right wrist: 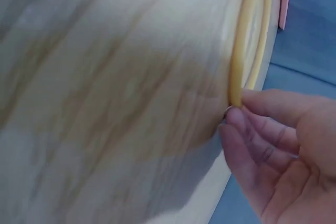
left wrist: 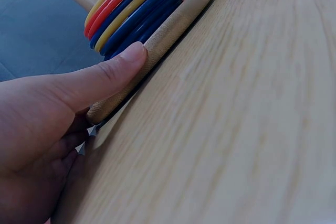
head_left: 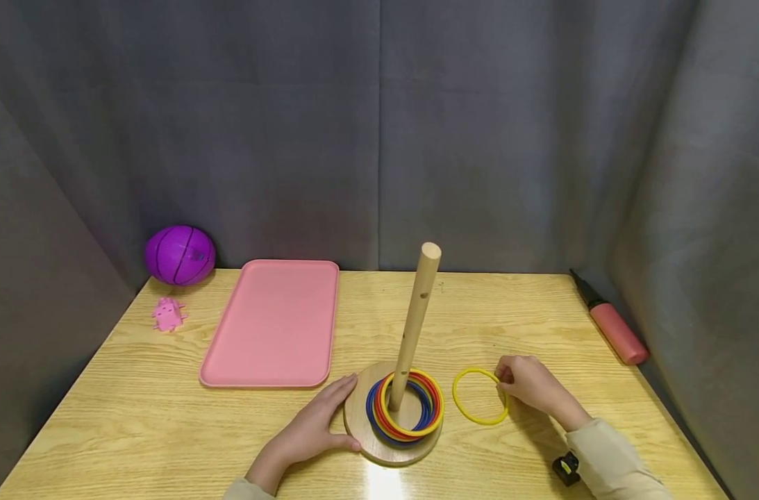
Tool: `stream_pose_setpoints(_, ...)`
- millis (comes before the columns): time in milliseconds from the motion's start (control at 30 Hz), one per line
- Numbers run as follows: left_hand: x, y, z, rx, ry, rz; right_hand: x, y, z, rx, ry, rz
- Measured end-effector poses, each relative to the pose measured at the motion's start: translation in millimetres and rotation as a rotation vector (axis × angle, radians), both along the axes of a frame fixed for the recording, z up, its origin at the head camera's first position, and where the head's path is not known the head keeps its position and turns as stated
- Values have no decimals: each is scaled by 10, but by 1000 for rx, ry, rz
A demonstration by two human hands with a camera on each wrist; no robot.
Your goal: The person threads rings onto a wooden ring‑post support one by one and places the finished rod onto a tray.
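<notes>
A wooden ring-toss stand has a round base [head_left: 385, 455] and an upright post [head_left: 416, 305]. Stacked loosely around the post's foot are several yellow, red and blue rings [left wrist: 131, 14]. My left hand [head_left: 310, 430] holds the base's left edge, thumb toward the front and fingers along the far side; in the left wrist view the thumb [left wrist: 113, 72] presses its rim. To the right of the base, my right hand [head_left: 529, 382] pinches a separate yellow ring [head_left: 482, 421] by its right side. The right wrist view has that ring between thumb and fingertips, close over the tabletop.
A pink tray [head_left: 273, 326] lies at the back left, beside a purple ball [head_left: 180, 255] and a small pink toy [head_left: 168, 314]. Along the right edge rests a red and black hand pump [head_left: 618, 333]. Grey curtains [head_left: 379, 139] hang behind and at both sides.
</notes>
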State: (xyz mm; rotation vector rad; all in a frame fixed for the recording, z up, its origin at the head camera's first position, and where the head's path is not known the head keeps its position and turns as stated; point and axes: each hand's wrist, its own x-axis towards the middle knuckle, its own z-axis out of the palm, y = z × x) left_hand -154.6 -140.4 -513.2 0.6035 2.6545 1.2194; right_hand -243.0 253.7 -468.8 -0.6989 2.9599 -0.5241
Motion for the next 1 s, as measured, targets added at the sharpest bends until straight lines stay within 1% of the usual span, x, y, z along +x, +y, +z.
stream_pose_setpoints(100, -10, 7, 0, -2, 3, -3, 10, -11, 13, -5, -20, -34)
stream_pose_setpoints(167, -12, 14, 4, -2, 2, -4, 15, -6, 24, -49, -70, -65)
stream_pose_setpoints(233, -9, 20, 11, -3, 4, -6, 18, 8, 34, -121, -137, -98)
stream_pose_setpoints(333, -1, 21, 21, 0, 6, -3, 22, 26, 73, -268, -239, -159)
stream_pose_setpoints(400, 3, 17, 24, -2, 10, 0, 22, 32, 116, -353, -276, -204)
stream_pose_setpoints(500, 3, 6, 13, -2, 11, 2, 20, 19, 234, -468, -310, -256)
stream_pose_setpoints(600, 5, -2, 0, -1, 4, -1, 24, -7, 407, -613, -357, -280)
stream_pose_setpoints(733, 10, -4, -2, 4, -10, -1, 58, -75, 723, -817, -408, -274)
stream_pose_setpoints(900, 6, -3, -1, -1, -6, -1, 161, -247, 1177, -1024, -419, -218)
stream_pose_setpoints(1000, 0, -1, 0, -8, 3, -4, 227, -373, 1432, -1139, -402, -155)
